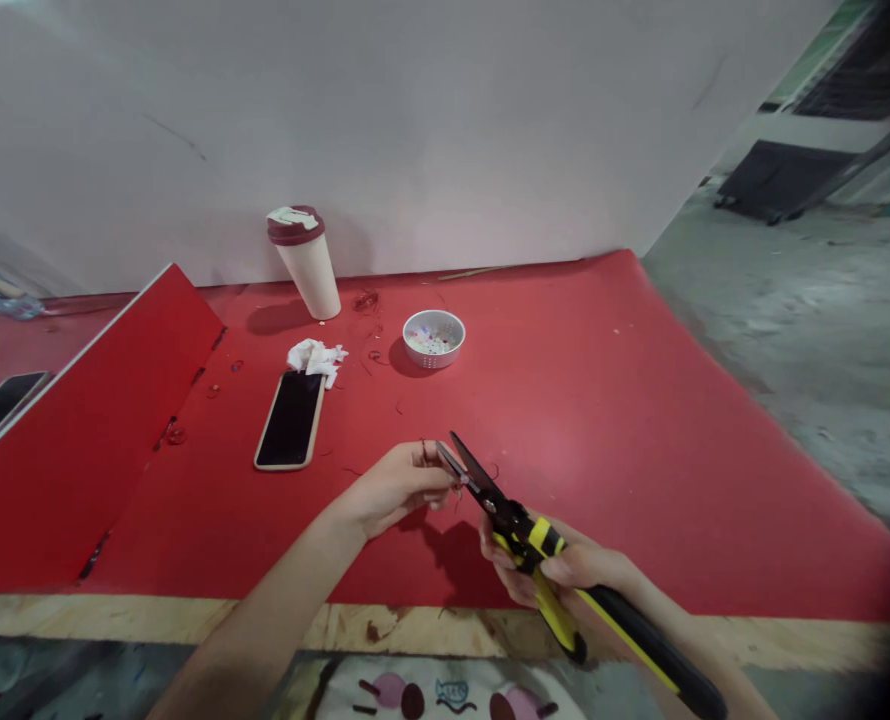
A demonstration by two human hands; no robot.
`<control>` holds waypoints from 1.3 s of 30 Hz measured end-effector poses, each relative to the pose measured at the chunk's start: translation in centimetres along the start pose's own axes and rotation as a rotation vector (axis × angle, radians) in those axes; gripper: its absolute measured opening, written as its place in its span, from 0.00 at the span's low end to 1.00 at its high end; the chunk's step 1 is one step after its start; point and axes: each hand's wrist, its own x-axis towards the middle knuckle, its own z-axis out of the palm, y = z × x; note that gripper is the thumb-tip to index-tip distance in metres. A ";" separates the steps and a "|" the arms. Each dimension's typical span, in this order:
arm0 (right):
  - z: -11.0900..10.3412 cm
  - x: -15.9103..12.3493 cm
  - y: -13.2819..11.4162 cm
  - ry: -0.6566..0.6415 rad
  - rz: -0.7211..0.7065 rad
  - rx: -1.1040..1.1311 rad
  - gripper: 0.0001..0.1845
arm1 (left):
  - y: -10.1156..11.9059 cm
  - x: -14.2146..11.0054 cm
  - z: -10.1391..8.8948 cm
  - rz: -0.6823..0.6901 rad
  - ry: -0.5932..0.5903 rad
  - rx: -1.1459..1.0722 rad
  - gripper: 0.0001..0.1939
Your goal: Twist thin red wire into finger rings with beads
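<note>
Yellow-and-black snips (516, 535) are clenched in the right hand (565, 568); a thin reddish wire (424, 452) is pinched by the left hand (394, 490), just beside the blades (464, 468).

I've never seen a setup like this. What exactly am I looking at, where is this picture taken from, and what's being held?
This single view comes from a camera worn on a person's head, looking down at their own bare hands; no machine is involved. The right hand grips yellow-and-black snips, their blades slightly open. The left hand holds what looks like a thin reddish wire beside the blades. On the red mat lie a phone, crumpled tissue, a small white bowl and a lidded paper cup.
</note>
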 end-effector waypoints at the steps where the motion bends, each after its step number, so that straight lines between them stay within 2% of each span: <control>1: 0.0 0.0 0.1 0.003 0.010 0.015 0.33 | 0.0 0.0 0.0 -0.005 -0.001 -0.003 0.05; 5: 0.0 -0.2 0.2 0.021 0.072 0.021 0.34 | 0.4 -0.2 0.2 -0.019 -0.002 0.010 0.04; 10: 0.5 0.9 -0.9 0.015 0.121 0.036 0.25 | 1.0 -0.5 0.4 -0.035 -0.006 0.052 0.05; 12: 0.7 2.2 -1.6 -0.063 0.154 0.049 0.24 | 1.0 -0.5 0.4 -0.041 -0.013 0.050 0.05; 16: 0.7 4.1 -1.8 -0.229 0.160 0.101 0.29 | 0.9 -0.4 0.5 -0.003 0.025 0.054 0.05; 18: 0.6 3.9 -1.1 -0.219 0.178 0.117 0.28 | 0.8 -0.4 0.6 0.034 0.036 0.073 0.06; 23: 0.3 2.2 0.8 -0.098 0.184 0.142 0.30 | 0.8 -0.4 0.7 0.062 0.033 0.080 0.07; 29: -0.3 3.1 0.4 -0.043 0.211 0.136 0.28 | 0.7 -0.5 0.6 0.019 0.028 0.064 0.07; 34: -0.6 3.0 0.6 -0.052 0.123 0.086 0.25 | 0.7 -0.5 0.7 0.027 0.059 0.093 0.08; 37: -0.8 2.3 1.0 -0.047 0.039 0.060 0.22 | 0.7 -0.5 0.7 0.030 0.045 0.110 0.07; 39: -0.7 2.1 0.7 -0.038 0.042 0.045 0.20 | 0.8 -0.5 0.6 0.018 0.027 0.112 0.06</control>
